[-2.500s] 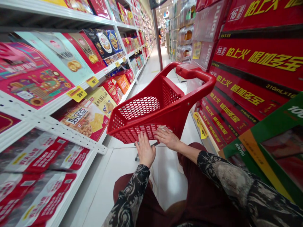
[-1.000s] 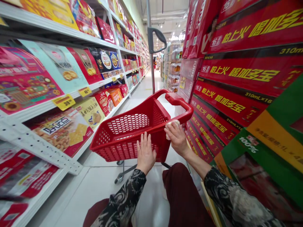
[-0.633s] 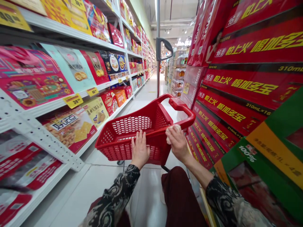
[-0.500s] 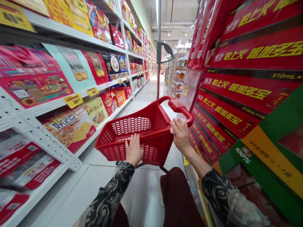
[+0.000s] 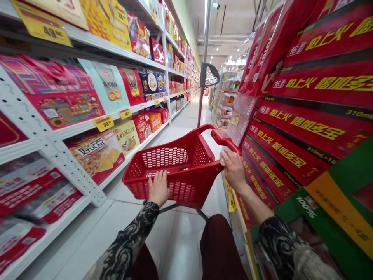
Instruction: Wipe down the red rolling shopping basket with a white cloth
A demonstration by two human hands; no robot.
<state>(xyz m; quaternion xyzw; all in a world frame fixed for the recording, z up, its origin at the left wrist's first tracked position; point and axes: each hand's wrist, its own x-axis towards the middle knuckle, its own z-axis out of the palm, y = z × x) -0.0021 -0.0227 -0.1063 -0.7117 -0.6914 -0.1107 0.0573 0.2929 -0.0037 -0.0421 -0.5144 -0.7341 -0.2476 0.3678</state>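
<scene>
A red plastic shopping cart with perforated basket walls stands across the aisle just in front of my knees. My left hand rests over its near rim, with the fingers bent into the basket. On the right, my right hand is closed at the basket's corner, just below the red handle. Something pale shows at its fingertips, too small to name now. The inside of the basket is partly visible, with a small dark mark on its floor.
White shelves with boxed biscuits and yellow price tags line the left. Stacked red drink cartons and a green box crowd the right. A metal pole with a dark grip rises behind the cart. The tiled aisle floor runs ahead.
My view has shifted, so shelves and cart sit farther right and lower. My left hand has slid left along the rim. The white tissue-like piece under my right fingers shows less.
</scene>
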